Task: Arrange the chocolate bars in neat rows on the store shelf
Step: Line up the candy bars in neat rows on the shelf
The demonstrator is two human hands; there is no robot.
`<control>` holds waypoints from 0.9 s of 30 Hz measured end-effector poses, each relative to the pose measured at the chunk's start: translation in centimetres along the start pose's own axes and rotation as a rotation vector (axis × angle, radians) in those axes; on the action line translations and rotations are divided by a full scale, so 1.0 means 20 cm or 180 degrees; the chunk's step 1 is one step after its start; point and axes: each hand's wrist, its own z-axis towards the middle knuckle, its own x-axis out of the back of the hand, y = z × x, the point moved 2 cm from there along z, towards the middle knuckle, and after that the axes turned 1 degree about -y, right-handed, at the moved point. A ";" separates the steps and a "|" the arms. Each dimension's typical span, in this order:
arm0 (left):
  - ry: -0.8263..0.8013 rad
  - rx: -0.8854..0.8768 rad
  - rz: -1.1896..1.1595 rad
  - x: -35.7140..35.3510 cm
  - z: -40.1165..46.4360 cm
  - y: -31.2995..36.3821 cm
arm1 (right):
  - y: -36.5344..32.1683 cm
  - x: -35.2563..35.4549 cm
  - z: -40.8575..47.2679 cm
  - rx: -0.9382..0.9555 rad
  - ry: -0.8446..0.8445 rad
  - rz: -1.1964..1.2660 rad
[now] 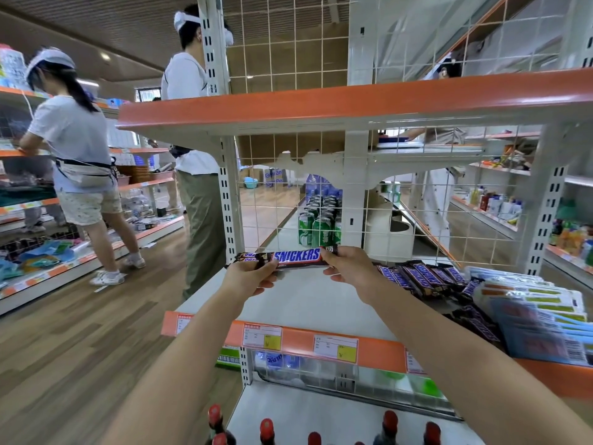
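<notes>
Chocolate bars (282,259), a small stack, are held level above the shelf (308,303) at its back-left, left hand (253,279) pinching one end, right hand (349,268) the other, fingers curled on the wrappers. Beyond the right fingers, loose bars (420,277) lie jumbled beside packets (539,319). No finished row shows; most work apparently remains.

chocolate bars (288,259): dark brown wrappers, blue-and-white lettering | loose bars (420,277): same brown and blue | shelf (308,300): pale grey deck, orange front strip | price tags (335,347): white with yellow patch | wire grid (272,200): cream | cans (316,228): green | bottle caps (267,427): red | floor (64,342): brown wood-grain
</notes>
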 end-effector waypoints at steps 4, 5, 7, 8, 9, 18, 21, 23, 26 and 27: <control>-0.0074 0.0131 -0.0034 0.01 0.02 -0.02 | 0.02 -0.01 0.01 -0.0133 0.0024 0.0020; -0.0064 0.0160 -0.0045 0.01 0.02 -0.03 | 0.03 -0.02 0.01 -0.0173 0.0023 0.0020; -0.0011 0.0241 -0.0053 0.02 0.03 -0.05 | 0.04 -0.05 0.03 -0.0248 0.0003 -0.0008; 0.0010 0.0281 -0.0048 0.03 0.04 -0.06 | 0.05 -0.06 0.03 -0.0277 -0.0011 -0.0028; 0.0021 0.0316 -0.0042 0.04 0.05 -0.07 | 0.07 -0.07 0.04 -0.0304 -0.0022 -0.0041; 0.0285 0.0318 0.0533 0.11 0.16 -0.17 | 0.16 -0.20 0.14 -0.0394 -0.0093 -0.0578; 0.0378 0.0140 0.0778 0.14 0.21 -0.19 | 0.17 -0.23 0.19 -0.0380 -0.0120 -0.0726; 0.0422 0.0047 0.0990 0.16 0.26 -0.20 | 0.18 -0.26 0.22 -0.0412 -0.0110 -0.0772; 0.0552 -0.0015 0.1259 0.18 0.35 -0.23 | 0.17 -0.30 0.27 -0.0428 -0.0078 -0.0861; 0.0611 -0.0007 0.1314 0.19 0.38 -0.24 | 0.17 -0.32 0.29 -0.0427 -0.0073 -0.0877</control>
